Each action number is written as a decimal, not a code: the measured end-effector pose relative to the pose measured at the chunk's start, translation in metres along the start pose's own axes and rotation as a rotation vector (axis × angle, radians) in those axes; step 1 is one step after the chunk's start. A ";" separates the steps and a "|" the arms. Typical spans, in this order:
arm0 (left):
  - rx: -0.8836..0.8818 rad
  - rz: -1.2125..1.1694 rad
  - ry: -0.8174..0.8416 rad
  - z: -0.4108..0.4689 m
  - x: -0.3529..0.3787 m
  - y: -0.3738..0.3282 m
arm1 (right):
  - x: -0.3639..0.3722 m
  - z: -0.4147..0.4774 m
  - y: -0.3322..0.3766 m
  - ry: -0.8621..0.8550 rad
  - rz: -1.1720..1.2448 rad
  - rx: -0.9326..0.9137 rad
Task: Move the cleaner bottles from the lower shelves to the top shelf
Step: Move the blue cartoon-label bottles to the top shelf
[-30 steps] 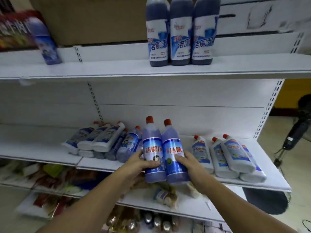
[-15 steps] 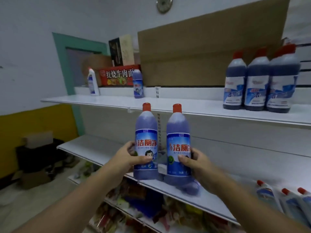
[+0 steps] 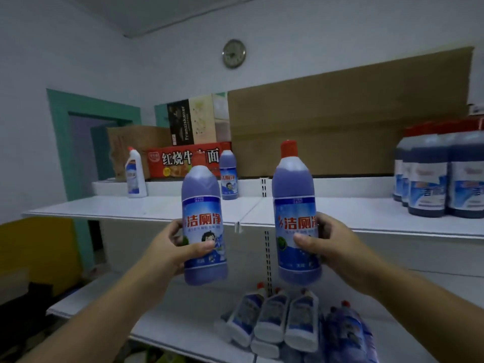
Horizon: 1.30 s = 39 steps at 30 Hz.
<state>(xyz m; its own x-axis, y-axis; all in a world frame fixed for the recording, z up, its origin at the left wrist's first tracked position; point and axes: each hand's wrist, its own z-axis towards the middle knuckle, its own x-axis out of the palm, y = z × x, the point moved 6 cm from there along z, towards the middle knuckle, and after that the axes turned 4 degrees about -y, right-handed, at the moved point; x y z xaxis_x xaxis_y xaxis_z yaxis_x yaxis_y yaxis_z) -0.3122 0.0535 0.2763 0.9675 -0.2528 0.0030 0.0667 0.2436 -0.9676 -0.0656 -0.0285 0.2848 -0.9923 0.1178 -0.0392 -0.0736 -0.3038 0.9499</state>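
Observation:
I hold two upright purple cleaner bottles with red caps in front of the top shelf (image 3: 146,209). My left hand (image 3: 172,248) grips the left bottle (image 3: 203,221) around its label. My right hand (image 3: 331,244) grips the right bottle (image 3: 294,205), which is held a little higher. Both bottles are raised to about the level of the top shelf's front edge, in the air. On the lower shelf (image 3: 180,318) lie several white cleaner bottles (image 3: 272,317) and purple ones (image 3: 345,334) on their sides.
On the top shelf stand a white bottle (image 3: 135,174) at the left, a small purple bottle (image 3: 228,175) at the back, and dark blue bottles (image 3: 440,174) at the right. Cardboard (image 3: 340,121) and a red box (image 3: 183,159) sit behind.
Both hands have lifted the two purple bottles from the lower shelf up to the level of the top shelf and spread them apart. My view has tilted up and to the left.

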 end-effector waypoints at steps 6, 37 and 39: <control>0.076 0.018 -0.025 0.070 -0.015 -0.009 | -0.005 0.069 0.018 -0.037 -0.050 -0.061; 0.331 0.309 0.159 0.433 -0.055 0.063 | 0.024 0.389 -0.079 -0.510 -0.167 -0.081; 0.341 0.278 0.161 0.439 -0.053 0.073 | 0.024 0.390 -0.092 -0.498 -0.182 -0.103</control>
<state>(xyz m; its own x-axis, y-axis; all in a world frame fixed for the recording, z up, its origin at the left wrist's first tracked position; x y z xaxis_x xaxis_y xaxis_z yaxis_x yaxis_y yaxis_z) -0.2515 0.4957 0.3166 0.9116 -0.2703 -0.3098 -0.0871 0.6095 -0.7880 -0.0432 0.3708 0.3178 -0.7969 0.6036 -0.0251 -0.2748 -0.3251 0.9049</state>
